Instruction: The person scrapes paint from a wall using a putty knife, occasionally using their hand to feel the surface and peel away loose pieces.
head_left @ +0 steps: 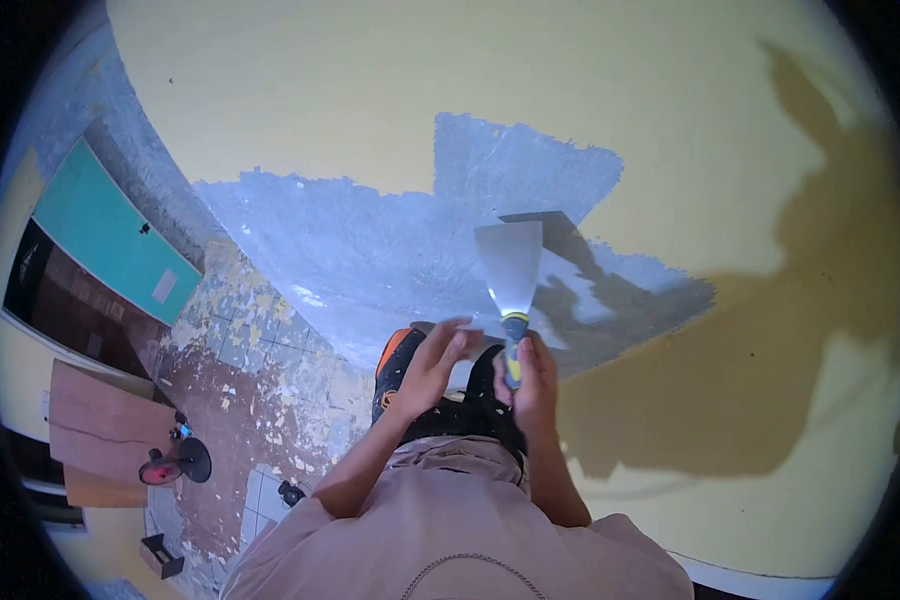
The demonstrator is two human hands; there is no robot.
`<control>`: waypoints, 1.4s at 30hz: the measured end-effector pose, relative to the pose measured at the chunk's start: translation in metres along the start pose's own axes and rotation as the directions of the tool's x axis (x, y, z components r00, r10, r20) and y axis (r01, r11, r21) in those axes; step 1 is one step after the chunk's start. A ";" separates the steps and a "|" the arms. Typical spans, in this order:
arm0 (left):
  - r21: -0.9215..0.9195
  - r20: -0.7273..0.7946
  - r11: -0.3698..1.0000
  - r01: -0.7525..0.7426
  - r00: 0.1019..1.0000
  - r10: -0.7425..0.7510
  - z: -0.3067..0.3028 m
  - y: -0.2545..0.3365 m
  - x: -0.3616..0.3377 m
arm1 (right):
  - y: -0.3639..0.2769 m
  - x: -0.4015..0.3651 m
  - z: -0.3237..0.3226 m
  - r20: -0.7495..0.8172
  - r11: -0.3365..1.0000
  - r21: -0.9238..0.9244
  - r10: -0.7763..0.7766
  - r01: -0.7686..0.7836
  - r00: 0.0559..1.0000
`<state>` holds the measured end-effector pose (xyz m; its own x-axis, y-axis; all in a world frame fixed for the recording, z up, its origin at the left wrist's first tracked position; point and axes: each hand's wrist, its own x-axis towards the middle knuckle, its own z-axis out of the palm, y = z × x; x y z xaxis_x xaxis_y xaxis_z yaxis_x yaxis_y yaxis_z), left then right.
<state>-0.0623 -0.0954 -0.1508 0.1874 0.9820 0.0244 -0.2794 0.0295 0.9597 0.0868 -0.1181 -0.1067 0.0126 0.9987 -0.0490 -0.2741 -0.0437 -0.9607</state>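
My right hand is wrapped round the yellow and dark grip of a wide putty knife, its flat metal blade pointing up in front of the wall. My left hand is held apart from the tool, over my dark-clothed legs, with its fingers stretched out and nothing seen in them. Behind the blade, a bare grey patch with ragged edges shows in the yellow painted wall. Below my left hand is a black and orange shoe.
Pale paint flakes litter the floor to the left. Farther left are a teal door, a brown wooden panel and a fan. My shadow falls across the wall on the right.
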 end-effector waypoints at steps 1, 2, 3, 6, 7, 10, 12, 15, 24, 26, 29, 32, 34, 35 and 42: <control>-0.108 0.013 0.994 -0.015 1.000 0.016 0.014 0.021 0.013 | 0.002 -0.003 0.009 0.014 0.998 0.064 -0.004 0.003 1.000; -0.110 0.027 0.994 -0.018 0.999 0.021 0.023 0.036 0.027 | 0.003 -0.006 0.018 0.000 0.996 0.081 -0.042 0.042 0.999; -0.066 0.018 0.998 -0.010 1.000 0.011 0.031 0.049 0.040 | 0.002 -0.006 0.026 -0.013 0.992 0.097 -0.081 0.082 0.997; -0.181 0.069 0.982 -0.047 0.996 0.060 0.075 0.093 0.072 | -0.004 0.005 0.031 -0.069 0.979 0.156 -0.122 0.131 0.990; -0.334 0.109 0.940 -0.076 0.987 0.118 0.088 0.103 0.077 | -0.008 0.010 0.031 -0.095 0.967 0.177 -0.167 0.182 0.981; -0.193 0.166 0.976 -0.104 0.977 0.137 0.104 0.116 0.087 | -0.021 0.023 0.027 -0.152 0.957 0.132 -0.238 0.258 0.959; -0.128 0.150 0.982 -0.139 0.976 0.158 0.102 0.104 0.089 | -0.018 0.027 0.024 -0.194 0.960 0.051 -0.260 0.275 0.946; -0.079 0.122 0.985 -0.155 0.979 0.164 0.101 0.098 0.094 | -0.012 0.031 0.029 -0.242 0.944 -0.017 -0.324 0.329 0.915; 0.114 -0.009 0.961 -0.253 0.967 0.256 0.101 0.097 0.094 | -0.011 0.033 0.032 -0.212 0.900 -0.110 -0.435 0.421 0.875; 0.038 0.024 0.992 -0.123 0.992 0.122 0.096 0.088 0.086 | 0.002 0.026 0.033 -0.255 0.943 -0.109 -0.332 0.314 0.908; 0.186 0.006 0.955 -0.230 0.972 0.233 0.098 0.098 0.094 | 0.000 0.036 0.029 -0.237 0.921 -0.146 -0.387 0.361 0.891; 0.078 0.026 0.968 -0.239 0.971 0.238 0.114 0.133 0.097 | -0.042 0.035 0.038 -0.210 0.924 0.098 -0.343 0.369 0.916; 0.075 0.039 0.970 -0.231 0.973 0.229 0.112 0.128 0.097 | -0.038 0.041 0.038 -0.177 0.898 0.032 -0.428 0.440 0.886; 0.069 0.042 0.972 -0.223 0.975 0.220 0.111 0.125 0.096 | -0.033 0.038 0.039 -0.179 0.895 0.037 -0.431 0.444 0.884; 0.135 0.079 0.951 -0.279 0.959 0.271 0.115 0.156 0.101 | -0.044 0.043 0.050 -0.212 0.885 0.069 -0.439 0.461 0.873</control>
<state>0.0218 -0.0129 0.0336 0.1782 0.9355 0.3052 -0.1909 -0.2714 0.9434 0.0514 -0.0719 -0.0526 0.3354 0.8859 0.3205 -0.3030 0.4236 -0.8537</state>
